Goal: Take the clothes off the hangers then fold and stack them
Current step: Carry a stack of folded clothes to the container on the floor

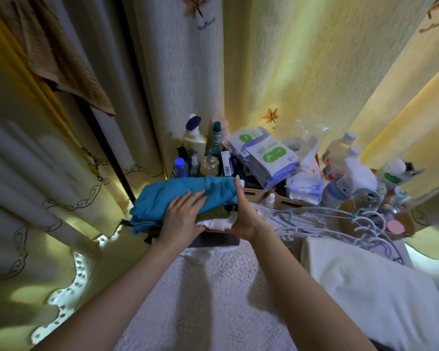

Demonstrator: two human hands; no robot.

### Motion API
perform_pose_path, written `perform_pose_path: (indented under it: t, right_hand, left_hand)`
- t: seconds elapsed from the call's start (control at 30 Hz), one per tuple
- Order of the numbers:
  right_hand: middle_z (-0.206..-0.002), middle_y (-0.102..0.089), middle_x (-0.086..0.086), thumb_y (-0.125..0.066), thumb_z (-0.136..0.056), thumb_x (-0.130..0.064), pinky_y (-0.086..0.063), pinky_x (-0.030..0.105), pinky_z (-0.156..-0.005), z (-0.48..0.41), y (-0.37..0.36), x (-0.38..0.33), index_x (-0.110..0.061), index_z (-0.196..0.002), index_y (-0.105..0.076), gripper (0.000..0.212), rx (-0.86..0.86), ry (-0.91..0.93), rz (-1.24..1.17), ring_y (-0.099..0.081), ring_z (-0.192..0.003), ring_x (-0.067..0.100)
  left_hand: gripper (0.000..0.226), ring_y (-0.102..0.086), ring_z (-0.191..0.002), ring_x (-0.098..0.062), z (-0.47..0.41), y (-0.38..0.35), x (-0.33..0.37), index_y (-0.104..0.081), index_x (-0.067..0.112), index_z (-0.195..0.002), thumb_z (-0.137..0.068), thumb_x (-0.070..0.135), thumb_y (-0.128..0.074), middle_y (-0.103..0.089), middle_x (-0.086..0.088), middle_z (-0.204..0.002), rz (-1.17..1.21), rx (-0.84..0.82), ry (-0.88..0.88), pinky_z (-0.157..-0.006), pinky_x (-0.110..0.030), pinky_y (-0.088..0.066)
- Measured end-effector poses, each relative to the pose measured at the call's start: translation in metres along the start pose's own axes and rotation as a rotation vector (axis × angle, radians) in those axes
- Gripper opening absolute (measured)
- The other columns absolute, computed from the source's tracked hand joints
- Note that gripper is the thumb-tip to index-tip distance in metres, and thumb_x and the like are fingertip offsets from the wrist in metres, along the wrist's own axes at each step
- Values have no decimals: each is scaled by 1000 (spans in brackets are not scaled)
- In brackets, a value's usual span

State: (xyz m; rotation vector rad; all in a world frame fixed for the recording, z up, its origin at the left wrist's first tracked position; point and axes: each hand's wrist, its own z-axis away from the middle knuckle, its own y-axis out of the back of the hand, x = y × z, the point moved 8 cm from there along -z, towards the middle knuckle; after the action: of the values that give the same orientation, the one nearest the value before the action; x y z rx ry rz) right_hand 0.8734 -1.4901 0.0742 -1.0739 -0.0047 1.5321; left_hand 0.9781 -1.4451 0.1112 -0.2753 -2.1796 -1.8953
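A stack of folded clothes (214,219) sits on the lace-covered table (213,287), with a blue garment (167,196) on top and green, white and dark pieces beneath. My left hand (181,214) lies flat on the blue garment, fingers straight. Against the stack's right side presses my right hand (242,214), palm inward and fingers straight. Several empty pale-blue hangers (340,224) lie in a heap to the right of the stack.
Behind the stack stands a beige bin (259,196) crowded with bottles and packets. More bottles (340,158) and jars fill the right back. A cream pillow (378,287) lies at the right front. Curtains (314,72) hang all round, with a brown cloth (69,72) hanging upper left.
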Motion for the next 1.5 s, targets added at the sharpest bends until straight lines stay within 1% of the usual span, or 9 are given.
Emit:
perform_pose_path:
  t: [0.23, 0.33, 0.43, 0.6, 0.73, 1.0, 1.2, 1.4, 1.5]
  right_hand:
    - [-95, -67, 9, -51, -93, -17, -53, 29, -60, -9, 10, 1, -8, -123, -51, 31, 279, 29, 215, -64, -76, 21]
    - [-93, -62, 6, -50, -95, -23, -50, 28, -64, -9, 11, 0, -11, -124, -47, 31, 332, 58, 190, -60, -77, 18]
    - [-93, -64, 7, -52, -95, -26, -55, 36, -74, -6, 4, 0, -13, -116, -52, 25, 329, 55, 129, -63, -79, 19]
    - [-71, -75, 3, -53, -93, -23, -54, 25, -46, 13, -23, -6, -16, -99, -58, 10, 162, 69, 115, -71, -61, 16]
    - [-80, -76, 0, -56, -89, -19, -56, 23, -55, 43, -27, -9, -16, -108, -57, 19, 49, 86, 220, -72, -70, 14]
    - [-112, -69, -5, -73, -73, -28, -56, 24, -78, 96, -18, 81, -27, -125, -50, 57, 33, 150, 491, -67, -102, 16]
    - [-123, -59, -26, -73, -75, -35, -52, 23, -91, 122, -60, 171, -46, -128, -42, 62, -74, 153, 613, -59, -114, 2]
    - [-132, -53, -26, -74, -74, -43, -51, 19, -90, 139, -120, 250, -54, -129, -41, 66, -348, 99, 768, -53, -120, 0]
    - [-129, -60, -16, -74, -70, -39, -54, 25, -89, 153, -146, 291, -49, -125, -49, 61, -511, 38, 863, -58, -118, 7]
  left_hand:
    - [9, -49, -94, -6, 56, 14, 12, -58, 35, -96, -89, 39, -54, -52, 14, -98, 266, 185, -107, -83, -19, -37]
    - [52, -59, -68, -7, 98, -30, -19, -62, 30, -73, -85, 72, -34, -65, 10, -71, 904, 24, 390, -63, -18, -43]
    - [90, -69, -90, -29, 125, -92, -37, -66, 2, -104, -78, 76, -22, -73, -16, -98, 1757, -219, 941, -77, -32, -51]
    - [97, -39, -125, -49, 103, -68, -41, -33, 8, -141, -67, 70, -46, -41, -34, -138, 2650, 80, 898, -103, -59, -27]
    - [89, -55, -118, -42, 115, -13, -78, -58, 16, -127, -68, 81, -46, -59, -19, -129, 2566, 403, 695, -94, -56, -45]
    - [100, -72, -80, -14, 224, 28, -101, -59, 24, -111, -21, 45, -95, -75, 6, -92, 1686, 81, 910, -62, -31, -58]
    - [85, -63, -99, -22, 369, 13, -108, -57, 16, -119, -43, 27, -93, -68, -2, -111, 1577, 396, 1089, -95, -42, -47]
    - [60, -63, -90, -6, 499, 47, -93, -49, 26, -123, -71, 13, -76, -63, 2, -119, 1492, 768, 1122, -65, -22, -54]
    - [71, -50, -122, -6, 568, 71, -54, -37, 34, -130, -74, 17, -77, -47, 12, -134, 1260, 1083, 1202, -94, -25, -46]
